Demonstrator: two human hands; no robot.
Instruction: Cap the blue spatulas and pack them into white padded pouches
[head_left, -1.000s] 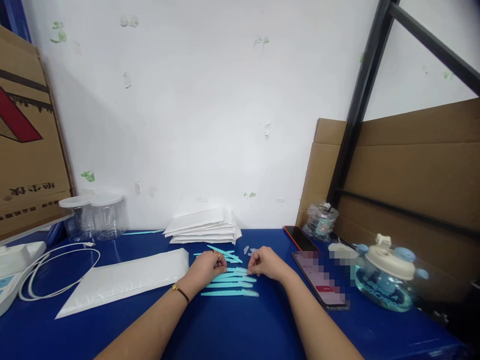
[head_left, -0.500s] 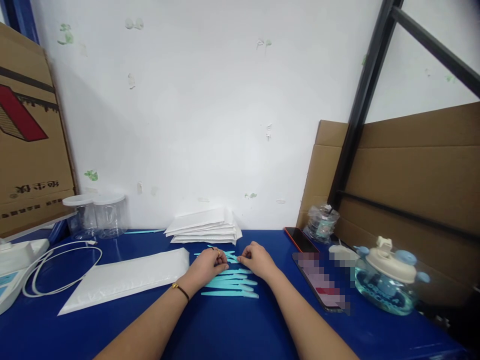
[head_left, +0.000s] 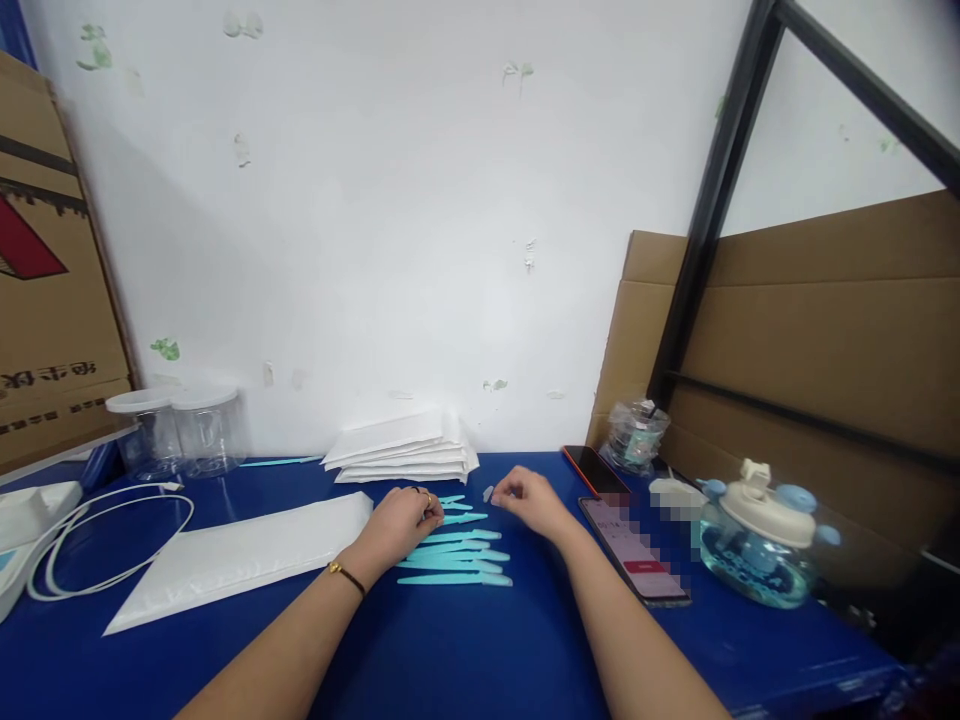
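Slim turquoise eyebrow razors (head_left: 454, 579) lie side by side on the blue table in the middle. My left hand (head_left: 405, 522) is closed at the left ends of the upper ones, its fingers pinched around the handle of a razor (head_left: 465, 518) that points right. Part of that handle is hidden behind the fingers. To the right, apart from the razors, my right hand (head_left: 527, 500) pinches a small translucent piece (head_left: 488, 494) that looks like a blade cap. More razors (head_left: 451, 501) lie just beyond my left hand, partly covered by it.
A white padded mailer (head_left: 247, 545) lies left of my left hand, with a stack of white mailers (head_left: 401, 448) behind. Two phones (head_left: 634, 550) rest on the right, near a water bottle (head_left: 761, 540). Clear jars (head_left: 206, 435) and a white cable (head_left: 112, 500) stand at left.
My right hand has moved away from the razors to the right, with the small translucent piece now in its fingertips. My left hand stays by the razors. The whole view has shifted slightly.
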